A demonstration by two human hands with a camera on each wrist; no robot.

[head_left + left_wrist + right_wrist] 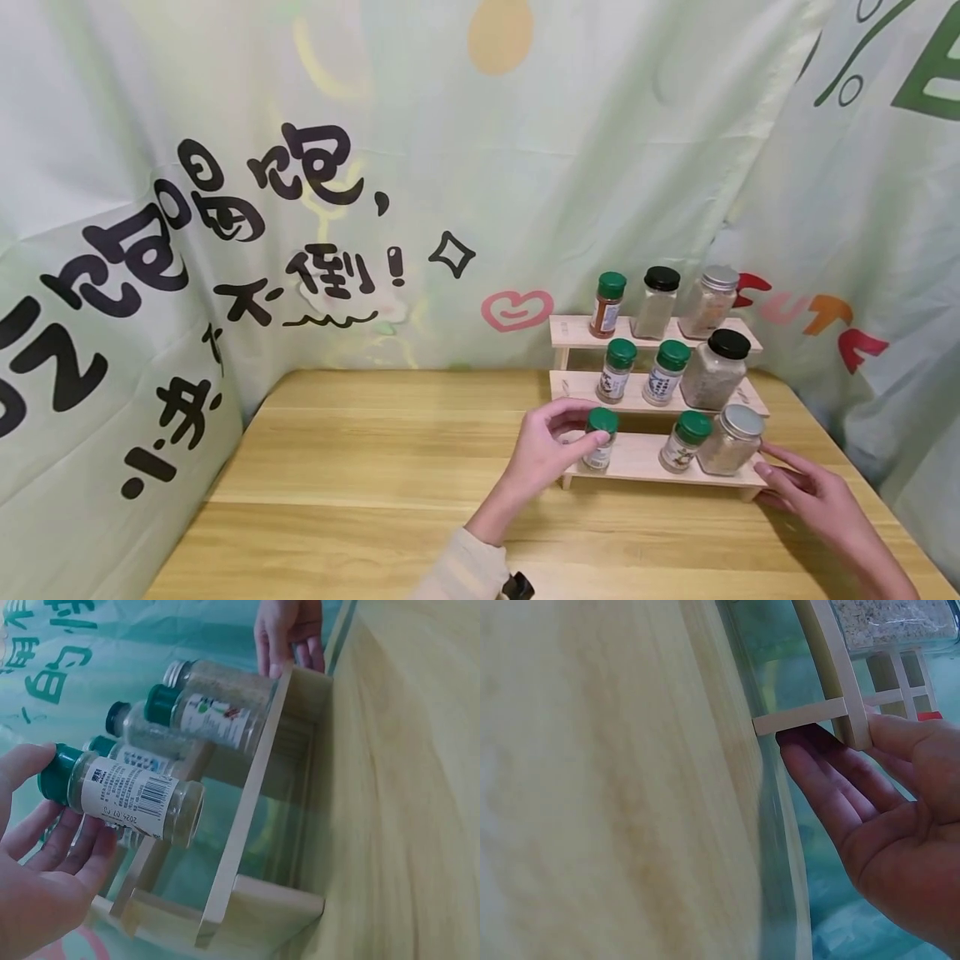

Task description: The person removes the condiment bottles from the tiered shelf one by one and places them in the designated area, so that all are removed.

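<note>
My left hand [543,446] pinches a small spice jar [139,795] by its green cap, thumb on one side and fingers on the other. The jar is at the left end of the lowest tier of a wooden three-tier rack [637,457]; whether its base touches the board I cannot tell. At the rack's other end, my right hand [900,802] holds the corner of the lowest tier, with the thumb at the board and the fingers by the leg. Along that tier stand another green-capped jar [685,442] and a square grey-lidded jar [730,442].
The middle tier bears two green-capped jars [617,371] and a larger black-lidded jar [715,369]. On the top tier are a green-capped jar of red spice [607,306], a black-lidded jar [656,303] and a silver-lidded jar [708,302]. A printed curtain [420,167] hangs behind the wooden table [337,467].
</note>
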